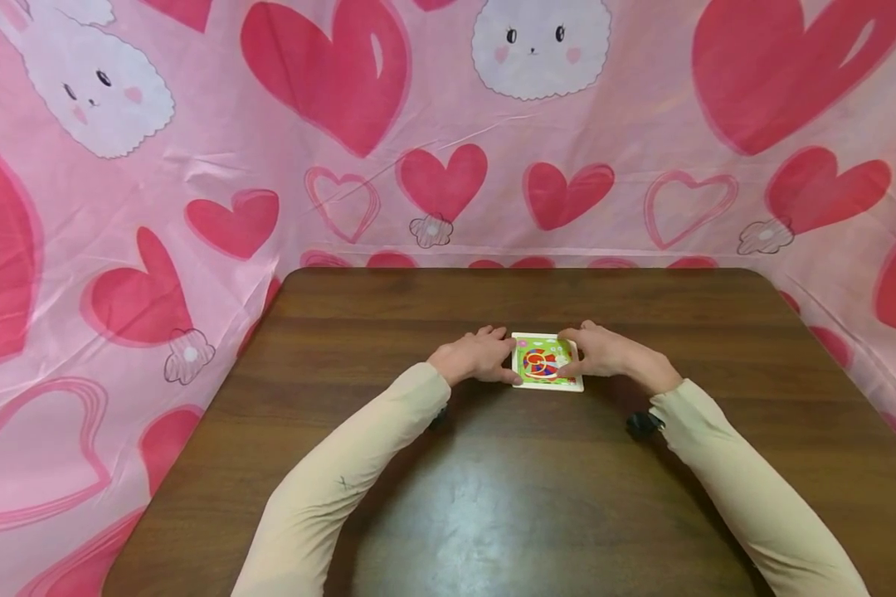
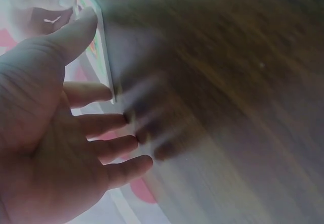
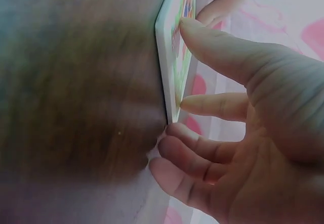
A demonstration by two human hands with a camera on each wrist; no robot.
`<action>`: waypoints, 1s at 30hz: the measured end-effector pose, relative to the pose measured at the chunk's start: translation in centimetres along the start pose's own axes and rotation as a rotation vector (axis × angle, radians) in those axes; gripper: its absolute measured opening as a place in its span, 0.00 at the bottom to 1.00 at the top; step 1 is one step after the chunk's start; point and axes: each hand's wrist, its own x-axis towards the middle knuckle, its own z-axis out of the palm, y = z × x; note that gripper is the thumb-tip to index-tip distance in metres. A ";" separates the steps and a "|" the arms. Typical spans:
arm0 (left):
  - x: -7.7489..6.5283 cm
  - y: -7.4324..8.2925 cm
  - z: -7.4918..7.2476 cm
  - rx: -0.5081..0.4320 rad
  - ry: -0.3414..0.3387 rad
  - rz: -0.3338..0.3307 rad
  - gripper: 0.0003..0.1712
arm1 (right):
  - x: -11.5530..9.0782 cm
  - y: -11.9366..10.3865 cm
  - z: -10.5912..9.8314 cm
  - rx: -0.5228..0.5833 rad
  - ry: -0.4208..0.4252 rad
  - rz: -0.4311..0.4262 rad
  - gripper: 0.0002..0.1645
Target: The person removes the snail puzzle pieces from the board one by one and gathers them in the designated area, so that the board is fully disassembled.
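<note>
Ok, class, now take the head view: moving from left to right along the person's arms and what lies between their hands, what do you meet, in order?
Left sleeve → left hand → square picture board → right hand → right sleeve.

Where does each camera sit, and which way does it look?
Head: on the person's head, facing forward and down at the table and picture board; sleeves, left hand and right hand show.
Left wrist: on that wrist, facing the picture board's edge; left hand shows large, right hand partly.
Right wrist: on that wrist, facing the opposite edge; right hand large, left hand partly.
Both wrist views share the picture board.
</note>
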 end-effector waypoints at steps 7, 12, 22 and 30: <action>-0.1 -0.1 0.0 0.005 0.014 -0.006 0.47 | -1.3 -0.4 0.1 -0.018 0.049 -0.015 0.43; -0.2 0.0 -0.1 -0.012 0.014 0.000 0.47 | -1.9 -0.3 0.4 -0.023 0.058 -0.023 0.43; -0.1 0.5 -0.4 -0.012 0.054 0.031 0.42 | -2.8 0.0 0.6 -0.011 0.017 -0.016 0.49; 0.0 1.1 -0.6 0.053 0.124 0.069 0.34 | -3.2 0.1 0.8 0.024 -0.036 -0.017 0.51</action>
